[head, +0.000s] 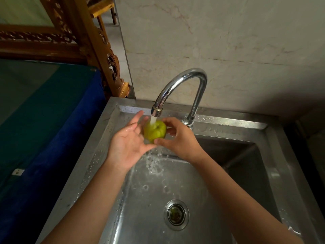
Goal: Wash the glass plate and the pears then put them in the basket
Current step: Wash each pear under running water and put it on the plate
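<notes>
Far left: a worktop point(35, 103) draped in blue and green cloth, nothing of the task on it. Behind it, a carved wooden frame point(98, 43).

Next, the steel sink point(98, 138), wet along its rim, drain point(176, 214) near the middle of the basin.

Left hand point(128, 143): palm up and open, fingers spread, cradling the left and underside of the pear point(155, 132) rather than clamping it. Wet across the palm.

The pear: green, held between both hands directly below the tap spout point(156, 110), the water stream point(153, 120) hitting its top. Well above the basin floor, over the far left part of the sink.

Right hand point(179, 138): curled round the pear's right side, thumb beneath and fingers over the far edge, pinching it lightly.

Right of that, the tap base point(189, 120) on the far rim, marble-look wall point(228, 41) behind.

No glass plate and no basket in view, so probably mid-task, at the pear wash.

To do this step well: turn the pear slowly under the stream so every side gets rinsed, rubbing with the left palm while the right fingers rotate. Keep the grip gentle yet sure, as wet skin is likely slippery. Hold low over the basin to limit splash. Mind the dimple at the top, where dirt likely collects.
</notes>
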